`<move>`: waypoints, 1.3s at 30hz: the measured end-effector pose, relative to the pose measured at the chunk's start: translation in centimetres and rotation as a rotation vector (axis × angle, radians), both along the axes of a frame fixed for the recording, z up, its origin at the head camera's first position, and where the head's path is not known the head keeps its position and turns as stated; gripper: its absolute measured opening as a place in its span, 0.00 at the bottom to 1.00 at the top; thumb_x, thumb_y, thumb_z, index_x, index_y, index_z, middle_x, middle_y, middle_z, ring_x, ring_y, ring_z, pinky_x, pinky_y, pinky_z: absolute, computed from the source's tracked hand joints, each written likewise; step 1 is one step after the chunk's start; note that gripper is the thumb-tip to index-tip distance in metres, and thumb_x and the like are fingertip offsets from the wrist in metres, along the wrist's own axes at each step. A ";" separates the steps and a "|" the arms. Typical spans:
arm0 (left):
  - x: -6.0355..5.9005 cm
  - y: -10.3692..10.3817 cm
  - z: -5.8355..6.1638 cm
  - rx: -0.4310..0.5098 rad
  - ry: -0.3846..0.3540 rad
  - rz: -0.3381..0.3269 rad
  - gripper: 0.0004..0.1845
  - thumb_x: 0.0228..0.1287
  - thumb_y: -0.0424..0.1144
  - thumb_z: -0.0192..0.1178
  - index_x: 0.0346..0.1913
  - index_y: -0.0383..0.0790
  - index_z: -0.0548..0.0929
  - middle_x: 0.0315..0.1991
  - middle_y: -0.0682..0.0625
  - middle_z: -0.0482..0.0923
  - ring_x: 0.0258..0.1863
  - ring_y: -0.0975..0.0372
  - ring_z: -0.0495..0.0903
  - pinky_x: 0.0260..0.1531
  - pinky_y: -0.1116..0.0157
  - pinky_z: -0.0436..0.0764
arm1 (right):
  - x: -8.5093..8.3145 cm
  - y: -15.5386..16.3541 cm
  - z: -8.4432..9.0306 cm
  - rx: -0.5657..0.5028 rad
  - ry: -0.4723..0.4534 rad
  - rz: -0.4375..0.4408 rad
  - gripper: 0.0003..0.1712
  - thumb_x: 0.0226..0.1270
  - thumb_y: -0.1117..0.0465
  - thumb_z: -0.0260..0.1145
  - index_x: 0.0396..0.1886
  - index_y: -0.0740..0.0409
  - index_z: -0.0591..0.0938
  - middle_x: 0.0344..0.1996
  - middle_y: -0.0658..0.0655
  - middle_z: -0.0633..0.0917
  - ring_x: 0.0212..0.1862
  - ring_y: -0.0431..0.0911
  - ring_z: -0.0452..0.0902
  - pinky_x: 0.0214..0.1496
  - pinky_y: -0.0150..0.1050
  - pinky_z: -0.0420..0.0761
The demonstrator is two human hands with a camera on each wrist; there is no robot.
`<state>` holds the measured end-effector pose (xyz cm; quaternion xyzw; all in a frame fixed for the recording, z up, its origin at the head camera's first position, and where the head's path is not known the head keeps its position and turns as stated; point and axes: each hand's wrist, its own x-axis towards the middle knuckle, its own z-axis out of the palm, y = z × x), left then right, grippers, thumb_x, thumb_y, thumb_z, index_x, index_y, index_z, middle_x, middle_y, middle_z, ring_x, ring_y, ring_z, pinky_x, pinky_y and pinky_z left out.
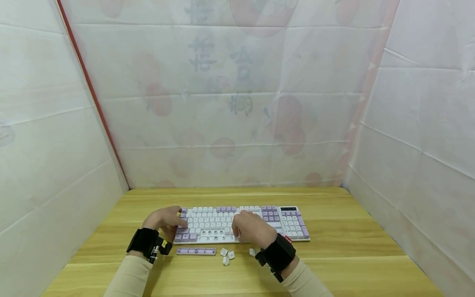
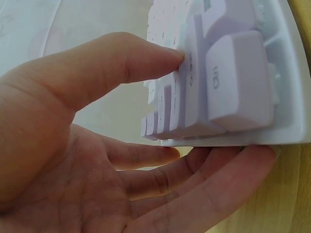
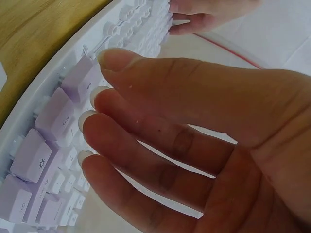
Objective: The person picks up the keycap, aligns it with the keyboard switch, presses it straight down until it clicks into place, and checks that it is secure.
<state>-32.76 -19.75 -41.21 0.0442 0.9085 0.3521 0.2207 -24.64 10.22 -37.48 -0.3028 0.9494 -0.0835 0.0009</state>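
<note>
A white and lilac keyboard (image 1: 208, 220) lies across the table. My left hand (image 1: 165, 218) grips its left end. In the left wrist view the thumb (image 2: 146, 57) presses on lilac keys near the Ctrl key (image 2: 238, 80), while the fingers (image 2: 204, 194) lie along and under the edge. Bent over the front rows is my right hand (image 1: 253, 227), its thumb (image 3: 121, 60) beside the lilac Alt key (image 3: 80, 77). Whether anything sits between its fingertips is hidden. Part of the front rows shows bare switches (image 1: 215, 238) without keycaps.
In front of the keyboard, a long lilac space bar (image 1: 196, 251) lies underside up on the wooden table (image 1: 200, 280). Several loose white keycaps (image 1: 231, 255) are scattered to its right, one of them (image 1: 252, 252) near the right wrist. White sheeting (image 1: 237, 123) surrounds the table at back and sides.
</note>
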 end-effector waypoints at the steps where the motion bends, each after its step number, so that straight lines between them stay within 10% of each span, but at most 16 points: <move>1: 0.0 0.0 0.0 0.000 0.001 -0.001 0.42 0.56 0.41 0.65 0.69 0.28 0.57 0.43 0.40 0.77 0.35 0.56 0.81 0.30 0.56 0.85 | 0.0 0.0 0.0 -0.001 -0.004 0.002 0.09 0.48 0.69 0.74 0.24 0.49 0.87 0.26 0.45 0.84 0.27 0.35 0.74 0.29 0.26 0.75; 39: 0.1 0.1 0.0 -0.009 -0.001 0.006 0.42 0.56 0.41 0.65 0.69 0.28 0.57 0.42 0.40 0.78 0.35 0.56 0.81 0.31 0.56 0.85 | 1.5 1.1 -0.3 0.078 -0.158 -0.060 0.14 0.46 0.76 0.71 0.24 0.50 0.85 0.28 0.46 0.83 0.26 0.35 0.71 0.26 0.27 0.73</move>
